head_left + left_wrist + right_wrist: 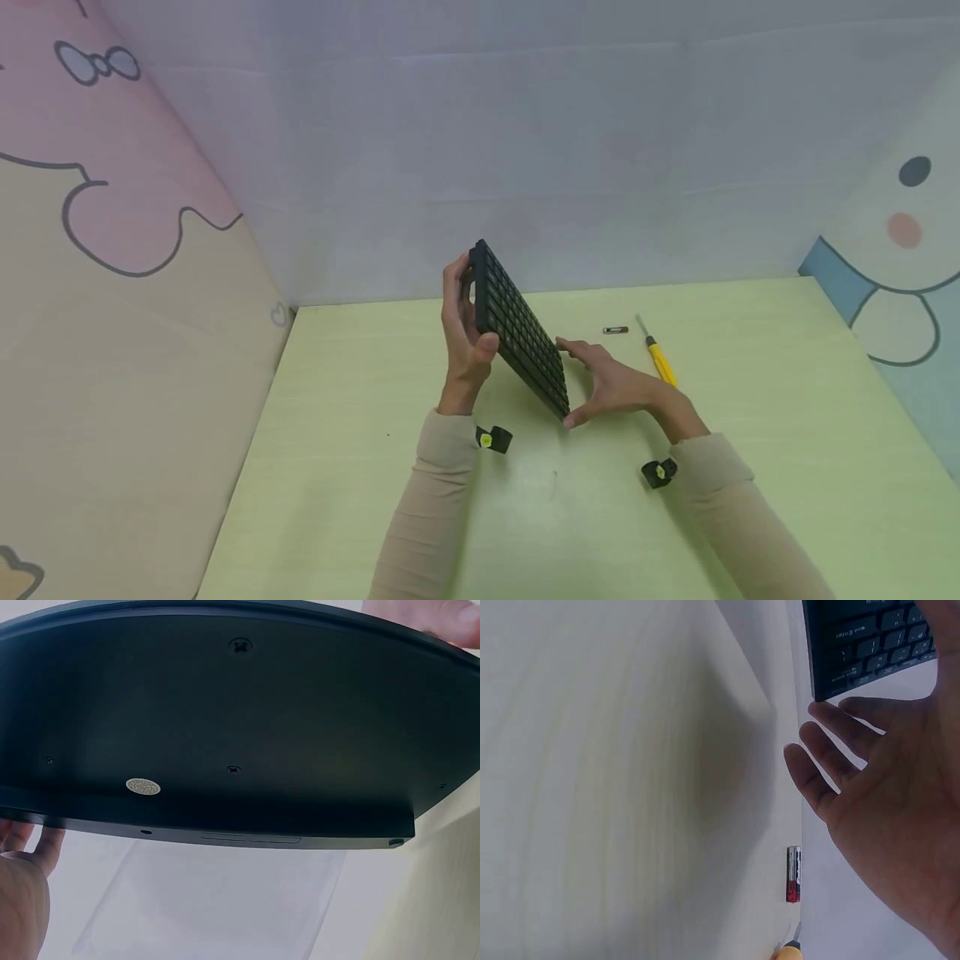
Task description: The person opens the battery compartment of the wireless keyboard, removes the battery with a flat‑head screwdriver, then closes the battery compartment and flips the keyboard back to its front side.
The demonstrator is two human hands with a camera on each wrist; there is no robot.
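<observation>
A black keyboard point(519, 325) is tilted steeply above the table, its keys turned to the right. My left hand point(463, 358) grips its raised left end, thumb on the near edge and fingers behind. At the lower right end, my right hand point(613, 383) is spread around the corners, thumb tip at the near one. In the right wrist view its fingers point(829, 761) are extended beside the keyboard's corner point(840, 652). The left wrist view shows the underside point(315, 712) with several screws and an oval sticker point(142, 787).
On the pale yellow-green table point(337, 467), beyond my right hand, lie a small battery point(616, 330) and a yellow-handled screwdriver point(660, 358). A grey-white wall point(450, 125) closes off the back, with cartoon-printed panels on both sides. Black camera mounts point(660, 472) sit by my wrists.
</observation>
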